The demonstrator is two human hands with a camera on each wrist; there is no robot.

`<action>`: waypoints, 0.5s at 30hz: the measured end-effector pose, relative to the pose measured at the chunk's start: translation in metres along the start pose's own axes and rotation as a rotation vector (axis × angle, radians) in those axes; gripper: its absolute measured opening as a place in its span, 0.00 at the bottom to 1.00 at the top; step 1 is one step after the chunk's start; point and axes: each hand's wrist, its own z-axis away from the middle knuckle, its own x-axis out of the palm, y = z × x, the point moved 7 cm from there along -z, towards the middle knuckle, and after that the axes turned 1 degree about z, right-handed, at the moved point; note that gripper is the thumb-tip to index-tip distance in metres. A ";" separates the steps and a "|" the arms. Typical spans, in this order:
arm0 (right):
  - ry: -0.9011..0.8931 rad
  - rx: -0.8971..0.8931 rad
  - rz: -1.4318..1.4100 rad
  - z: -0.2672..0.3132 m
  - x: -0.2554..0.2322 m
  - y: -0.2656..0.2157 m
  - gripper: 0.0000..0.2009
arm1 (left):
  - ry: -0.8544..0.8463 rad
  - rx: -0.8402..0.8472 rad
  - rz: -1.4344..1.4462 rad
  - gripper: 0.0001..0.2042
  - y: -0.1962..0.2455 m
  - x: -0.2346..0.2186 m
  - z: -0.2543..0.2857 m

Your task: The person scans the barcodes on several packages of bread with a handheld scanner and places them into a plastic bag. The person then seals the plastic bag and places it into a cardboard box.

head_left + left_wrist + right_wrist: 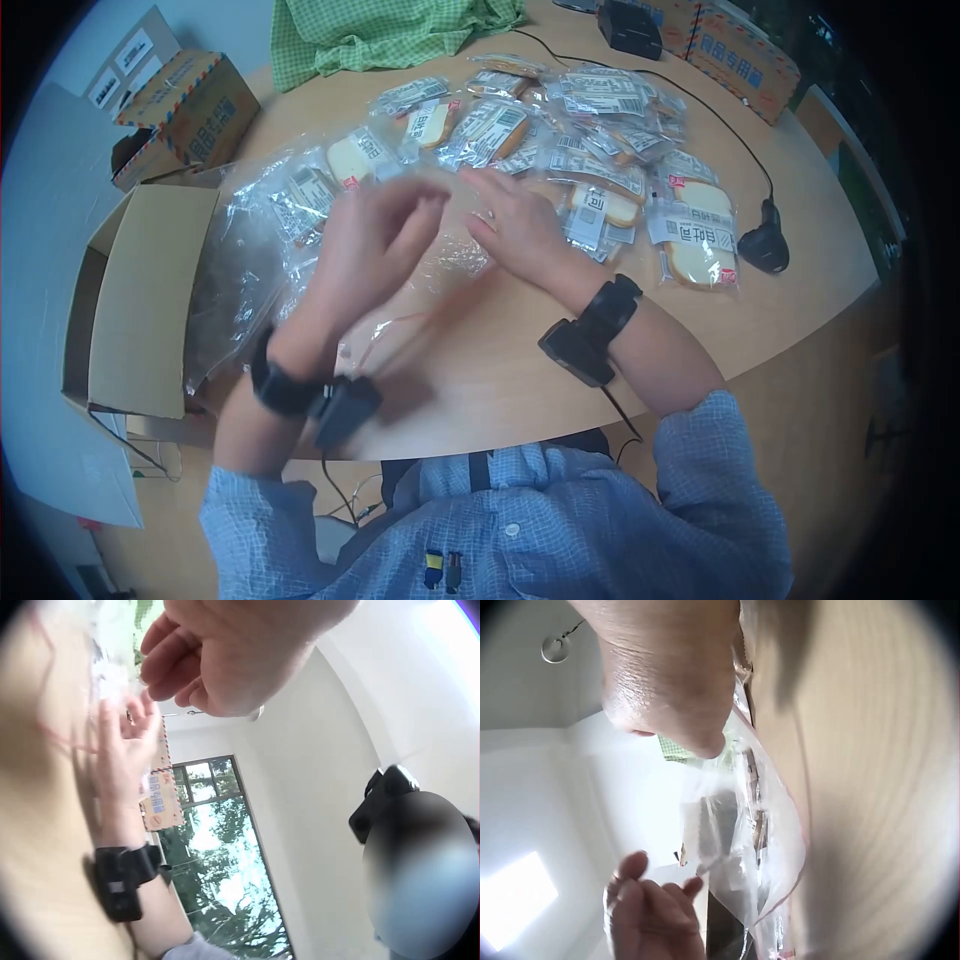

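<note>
My left hand (375,245) is raised over the table, its fingers loosely bent and holding nothing visible. To its right, my right hand (520,225) has its fingers apart; the left wrist view also shows this right hand (124,769) with thumb and fingers separated. A large clear plastic bag with a red edge line (780,840) lies below and between the hands. Whether the right fingertips touch its film cannot be told. Packets of sliced bread, one of them a labelled packet (490,135), lie in a pile beyond the hands.
An open cardboard box (150,300) stands at the left edge, with clear plastic film beside it. Behind it is a smaller printed box (205,115). A green checked cloth (370,35) lies at the back. On the right are a black device (765,240) with a cable and more printed boxes (740,60).
</note>
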 end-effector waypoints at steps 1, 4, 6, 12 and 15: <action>-0.002 -0.007 -0.008 0.000 -0.001 -0.002 0.18 | -0.015 0.031 -0.134 0.12 -0.004 0.004 -0.021; -0.237 0.084 0.043 0.000 0.012 0.002 0.14 | -0.172 -0.052 -0.316 0.21 -0.040 0.037 -0.089; -0.121 0.003 -0.082 0.003 0.010 -0.001 0.09 | -0.267 -0.098 -0.259 0.27 -0.062 0.068 -0.123; -0.186 0.109 -0.082 0.006 0.012 0.017 0.03 | -0.340 -0.109 -0.612 0.30 -0.077 0.121 -0.147; -0.217 0.104 -0.090 0.004 0.016 0.015 0.04 | -0.281 -0.064 -0.651 0.17 -0.070 0.111 -0.145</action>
